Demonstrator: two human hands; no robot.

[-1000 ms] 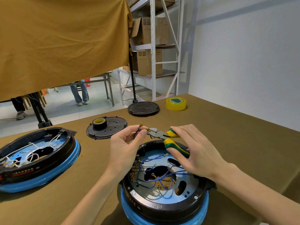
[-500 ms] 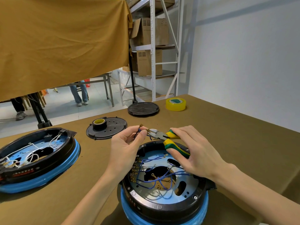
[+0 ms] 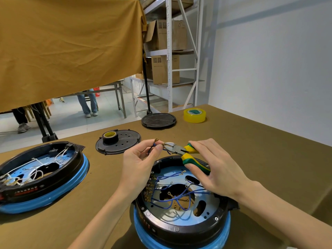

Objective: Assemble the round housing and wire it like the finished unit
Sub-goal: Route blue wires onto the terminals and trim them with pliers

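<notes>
— Where's the round housing (image 3: 181, 200)?
— On the worktop (image 3: 260, 155), nearest the person, blue wires (image 3: 172, 194) inside.
— And the hands?
— The left hand (image 3: 138, 164) pinches a blue wire end (image 3: 156, 145); the right hand (image 3: 215, 168) grips pliers (image 3: 181, 150) whose tip meets it.

Table (image 3: 260, 159), brown cloth cover. On it: open round housing (image 3: 181, 229) nearest; white-wired unit (image 3: 41, 191) left of it; behind, perforated cover plate (image 3: 125, 144), black disc (image 3: 159, 120), possibly a lid, yellow tape roll (image 3: 195, 115).
</notes>
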